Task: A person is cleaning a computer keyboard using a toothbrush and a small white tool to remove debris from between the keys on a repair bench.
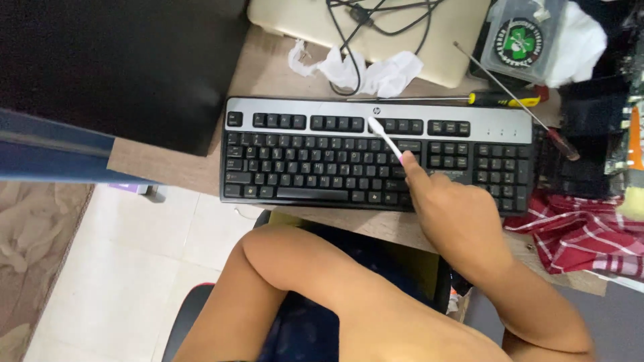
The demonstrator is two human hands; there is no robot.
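The right hand [456, 214] pinches the lower end of a slim white brush [386, 139], its fingers closed around the handle, and the bristled tip rests on the row of function keys near the top of the black keyboard [302, 167]. This looks like the brushing step, worked along the upper rows; the next stroke calls for a light drag of the tip between the keys, held slanted. The brush runs up and to the left from the hand. The left hand is out of sight. The keyboard lies on the tabletop [268, 70], with a yellow-handled screwdriver [496, 100] just beyond it and a red checked cloth [583, 234] to the right.
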